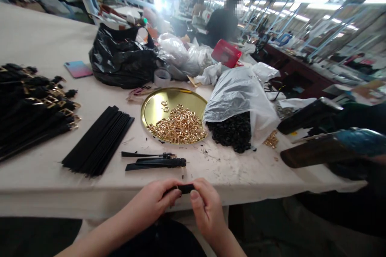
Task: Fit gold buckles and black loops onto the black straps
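Between my two hands, at the table's front edge, is a short black strap [186, 188]. My left hand [161, 198] pinches its left end, where a tiny glint of metal shows by the fingertips. At the other end, my right hand [208, 209] is closed on the strap with thumb and fingers. Just beyond lie a few black straps with buckles [157, 163]. A stack of flat black strips [98, 140] rests to the left. Behind the hands, a round gold tray [150, 102] bears a heap of small gold buckles [181, 126].
A white plastic bag [232, 92] spills small black pieces [230, 130] right of the tray. Bundled straps [33, 108] lie far left. Behind are a phone [77, 69], a black bag [122, 58] and a tape roll [162, 77]. At right, dark cylinders [310, 150] jut over the table.
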The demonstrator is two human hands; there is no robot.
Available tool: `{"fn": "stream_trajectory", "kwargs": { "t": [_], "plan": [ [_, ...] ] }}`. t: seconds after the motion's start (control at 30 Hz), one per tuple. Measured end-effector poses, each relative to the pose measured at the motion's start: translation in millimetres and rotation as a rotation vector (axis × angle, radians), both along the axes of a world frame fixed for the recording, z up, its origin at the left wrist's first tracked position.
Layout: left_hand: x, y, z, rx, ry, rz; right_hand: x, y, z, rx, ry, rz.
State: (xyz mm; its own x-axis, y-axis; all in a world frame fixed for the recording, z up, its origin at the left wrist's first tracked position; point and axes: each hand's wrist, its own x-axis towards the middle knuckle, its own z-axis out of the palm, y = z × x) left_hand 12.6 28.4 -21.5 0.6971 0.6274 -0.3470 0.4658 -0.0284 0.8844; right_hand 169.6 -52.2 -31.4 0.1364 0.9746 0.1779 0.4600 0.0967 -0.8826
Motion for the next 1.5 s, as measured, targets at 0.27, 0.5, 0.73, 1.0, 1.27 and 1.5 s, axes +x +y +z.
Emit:
{"fn": "stream_trajectory", "kwargs": {
  "t": [0.27, 0.5, 0.73, 1.0, 1.27, 1.5],
  "plan": [
    [14.9, 17.9, -8.2, -0.078, 0.036, 0.011, 138.8, 75.4, -29.6, -0.088, -0.584, -0.500],
    [19.8, 21.5, -8.7, -0.120, 0.033, -0.014, 148.9, 86.3, -40.4, -0.153, -0.583, -0.478],
    [15.3, 11.2, 2.1, -0.055, 0.000, 0.024, 142.5, 74.2, -24.8, -0.101, -0.372, -0.565],
    [13.7, 0.8, 16.1, 0.085, -0.083, 0.180, 27.9, 26.2, 3.6, -0.281, 0.417, -0.115],
    [-8.5, -13.6, 8.4, 0.288, 0.023, 0.141, -3.4, 7.9, 9.0, -0.428, 0.662, -0.006],
    [-15.0, -17.8, 15.0, 0.381, 0.138, 0.009, -2.1, -0.2, 6.7, -0.246, 0.215, 0.035]
  ]
}}
